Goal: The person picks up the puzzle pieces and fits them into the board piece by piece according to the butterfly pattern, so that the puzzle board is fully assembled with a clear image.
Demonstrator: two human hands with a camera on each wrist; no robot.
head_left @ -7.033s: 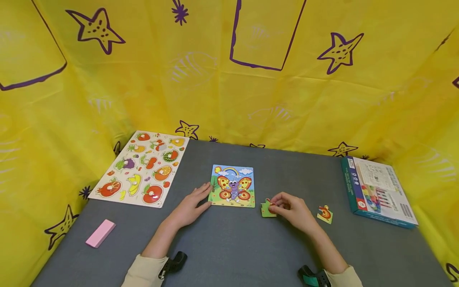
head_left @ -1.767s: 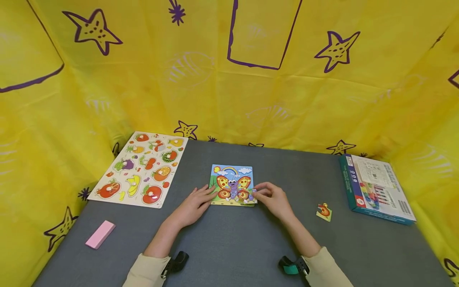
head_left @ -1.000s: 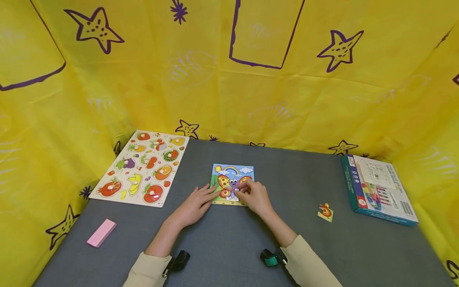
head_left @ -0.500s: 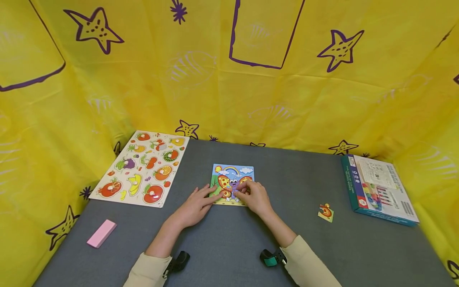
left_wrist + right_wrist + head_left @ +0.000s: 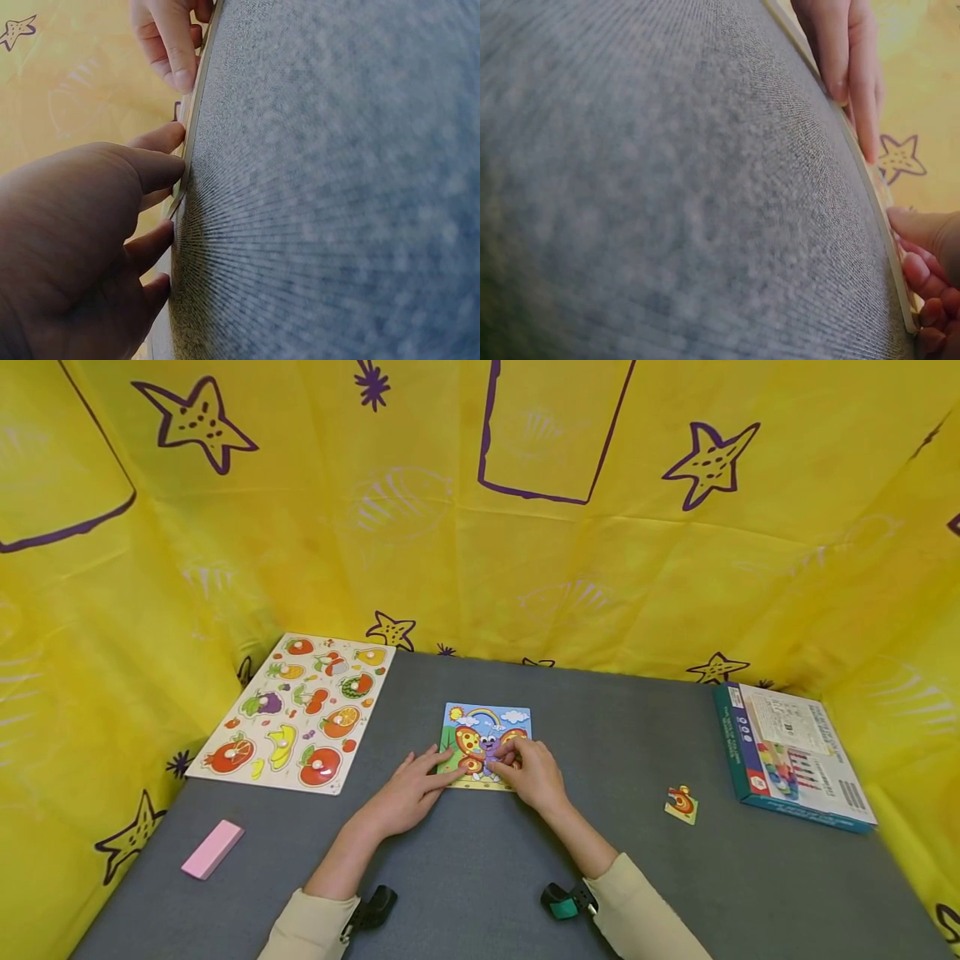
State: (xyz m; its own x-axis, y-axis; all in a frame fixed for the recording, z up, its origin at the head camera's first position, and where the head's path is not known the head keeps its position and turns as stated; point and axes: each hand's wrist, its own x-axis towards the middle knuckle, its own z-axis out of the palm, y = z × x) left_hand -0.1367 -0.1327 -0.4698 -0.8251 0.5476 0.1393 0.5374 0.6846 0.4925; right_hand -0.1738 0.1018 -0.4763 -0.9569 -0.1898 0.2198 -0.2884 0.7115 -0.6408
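Observation:
A square butterfly jigsaw puzzle (image 5: 483, 718) lies flat near the middle of the table. My left hand (image 5: 408, 789) rests on its lower left, fingers stretched out over the picture. My right hand (image 5: 532, 772) is bent over the puzzle's lower right, thumb and index fingertips together by the purple body, pinching a puzzle piece that the hand mostly hides. The right wrist view shows the right thumb (image 5: 922, 225) low at the board's thin edge (image 5: 881, 225). In the left wrist view, the left hand (image 5: 97, 217) touches that edge. A loose puzzle piece (image 5: 681, 805) with an orange swirl lies to the right.
A fruit peg board (image 5: 296, 714) lies at the back left. A pink block (image 5: 213, 849) sits at the left front, and a flat teal-and-white box (image 5: 798, 756) on the right. A yellow patterned cloth (image 5: 480, 560) surrounds the grey table (image 5: 480, 877).
My right hand has picked up a green-backed piece, brought it left to the puzzle and over its lower right. My left fingers have slid further onto the picture. Over the last second both hands barely moved.

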